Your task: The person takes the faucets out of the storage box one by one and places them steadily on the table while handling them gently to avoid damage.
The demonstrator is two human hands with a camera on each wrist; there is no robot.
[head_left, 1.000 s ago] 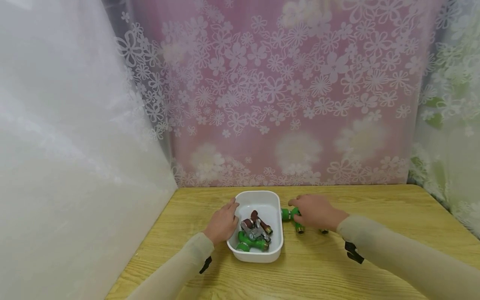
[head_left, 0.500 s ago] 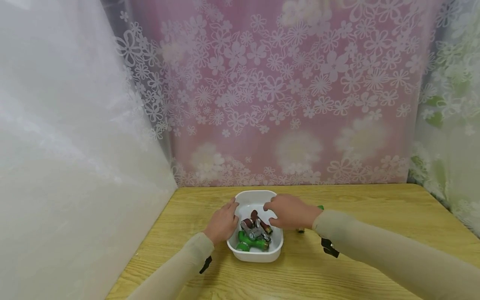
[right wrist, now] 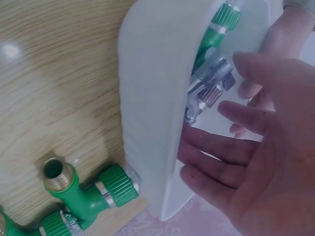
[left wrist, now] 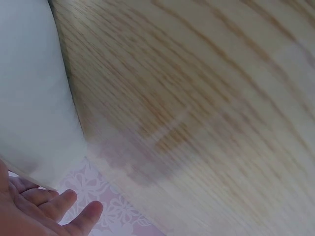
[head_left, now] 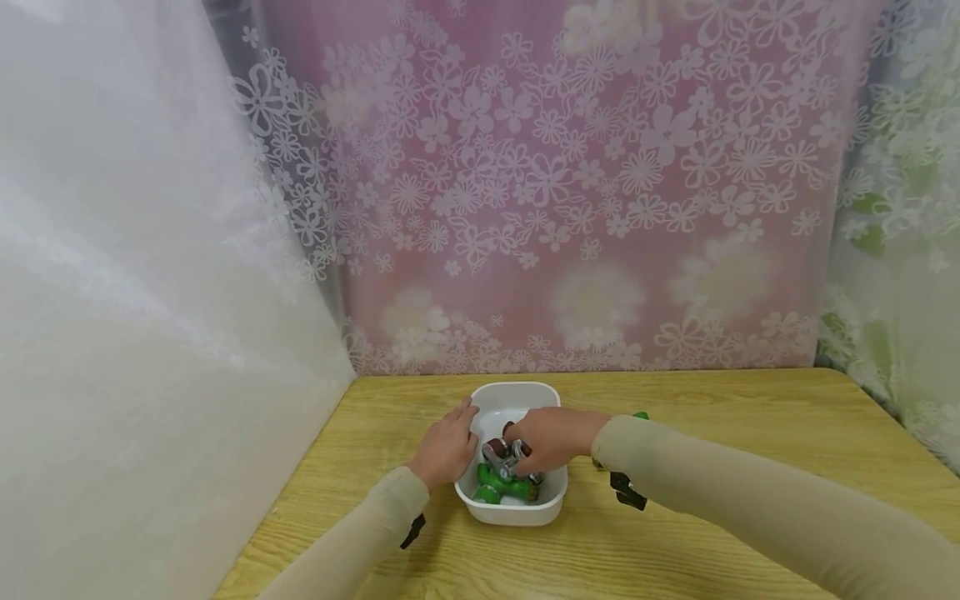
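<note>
A white tub [head_left: 510,515] holds green, brown and metal pipe fittings. My left hand [head_left: 444,446] holds its left rim, with the thumb on the inner side. In the left wrist view some fingers [left wrist: 91,215] show beside the tub's wall [left wrist: 37,88]. My right hand [head_left: 551,437] reaches over the right rim, low among the fittings. In the right wrist view its thumb and fingers are spread near a silver metal valve [right wrist: 212,76], with a small gap visible. A green fitting [head_left: 504,485] lies at the tub's near end. Brown fittings [head_left: 495,447] lie partly under the right hand.
Outside the tub's right wall, a green tee fitting [right wrist: 81,199] with a brass threaded end lies on the wooden table [head_left: 600,550]. The right arm hides most of the fittings there in the head view. A pink flowered curtain [head_left: 585,208] hangs behind the table.
My right hand has moved left, from the green fittings outside the tub, over its right rim and down among the fittings inside. The left hand and tub have stayed in place.
</note>
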